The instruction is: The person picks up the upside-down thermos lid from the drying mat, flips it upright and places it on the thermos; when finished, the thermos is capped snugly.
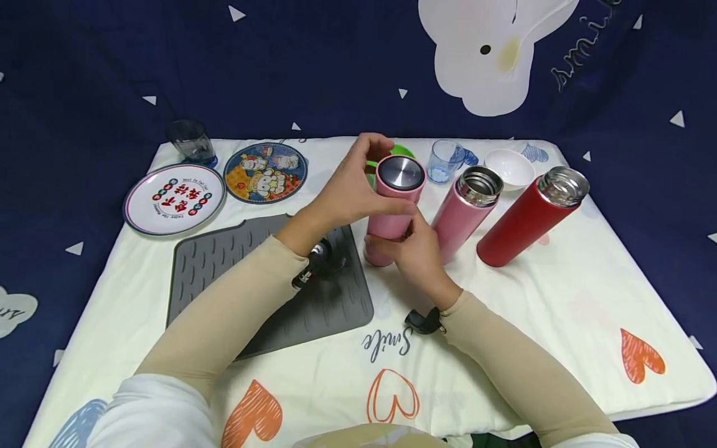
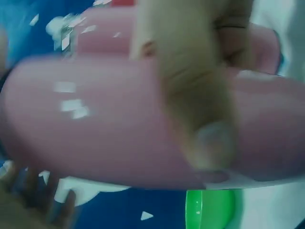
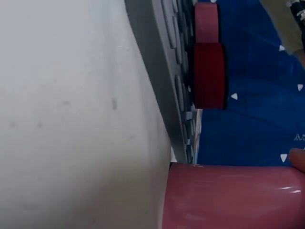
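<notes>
A pink thermos (image 1: pixel 386 225) with a steel disc (image 1: pixel 400 172) on top stands tilted slightly between both hands. My left hand (image 1: pixel 350 186) grips its upper end, thumb across the front and fingers curled behind. Lower down, my right hand (image 1: pixel 419 255) wraps round the body; one of its fingers (image 2: pixel 195 105) crosses the pink wall in the left wrist view. Just right are a second pink thermos (image 1: pixel 462 218) and a red thermos (image 1: pixel 518 225), both with bare steel necks. The right wrist view shows a pink lid (image 3: pixel 206 23) and a red lid (image 3: pixel 208 75) by the mat.
A grey ribbed mat (image 1: pixel 207 267) lies under my left forearm. Behind it are a white plate (image 1: pixel 196 218) and a cartoon plate (image 1: pixel 269 194), with a dark glass (image 1: pixel 193 146) at back left. A green item (image 1: pixel 402 150), blue glass (image 1: pixel 445 165) and white bowl (image 1: pixel 510 168) stand behind the thermoses.
</notes>
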`<state>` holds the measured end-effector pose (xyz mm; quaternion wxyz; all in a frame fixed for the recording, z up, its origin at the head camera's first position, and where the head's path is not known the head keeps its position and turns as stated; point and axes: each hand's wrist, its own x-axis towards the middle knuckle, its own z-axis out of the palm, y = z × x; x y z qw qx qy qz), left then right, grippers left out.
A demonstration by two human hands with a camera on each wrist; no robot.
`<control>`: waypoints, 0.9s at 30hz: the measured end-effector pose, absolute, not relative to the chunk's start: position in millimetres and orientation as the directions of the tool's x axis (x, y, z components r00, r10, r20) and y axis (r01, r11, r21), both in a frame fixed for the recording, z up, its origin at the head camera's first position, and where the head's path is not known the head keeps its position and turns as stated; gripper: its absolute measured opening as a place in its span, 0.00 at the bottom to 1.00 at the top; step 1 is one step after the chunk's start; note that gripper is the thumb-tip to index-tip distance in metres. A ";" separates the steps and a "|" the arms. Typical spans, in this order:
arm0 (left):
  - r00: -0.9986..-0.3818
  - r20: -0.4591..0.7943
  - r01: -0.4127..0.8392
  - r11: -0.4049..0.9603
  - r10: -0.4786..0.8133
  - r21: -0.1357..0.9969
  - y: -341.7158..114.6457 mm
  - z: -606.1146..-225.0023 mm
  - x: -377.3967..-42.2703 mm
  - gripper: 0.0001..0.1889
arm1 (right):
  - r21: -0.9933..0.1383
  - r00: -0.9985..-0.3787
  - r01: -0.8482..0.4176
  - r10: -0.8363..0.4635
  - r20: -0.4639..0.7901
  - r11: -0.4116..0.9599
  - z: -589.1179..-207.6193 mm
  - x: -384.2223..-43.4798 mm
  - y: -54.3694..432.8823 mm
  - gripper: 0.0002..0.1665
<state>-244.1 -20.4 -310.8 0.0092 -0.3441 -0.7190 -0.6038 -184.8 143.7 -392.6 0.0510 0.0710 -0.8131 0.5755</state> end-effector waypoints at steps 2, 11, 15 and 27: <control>-0.779 0.424 0.502 0.053 0.461 0.863 -19.8 -309.9 -242.7 0.37 | -0.929 -0.985 -0.174 -0.056 0.165 0.325 -392.3 -184.5 144.6 0.40; -0.749 0.366 0.421 -0.030 0.552 0.906 -18.7 -309.5 -248.1 0.36 | -0.925 -0.981 -0.194 -0.052 0.187 0.327 -394.0 -186.4 148.3 0.40; -0.782 0.381 0.470 0.064 0.492 0.881 -17.6 -308.2 -243.8 0.36 | -0.925 -0.983 -0.185 -0.054 0.177 0.331 -393.1 -186.3 148.7 0.40; -0.789 0.341 0.476 0.159 0.511 0.865 -22.0 -306.2 -244.5 0.37 | -0.923 -0.983 -0.186 -0.066 0.174 0.338 -392.3 -185.3 145.5 0.40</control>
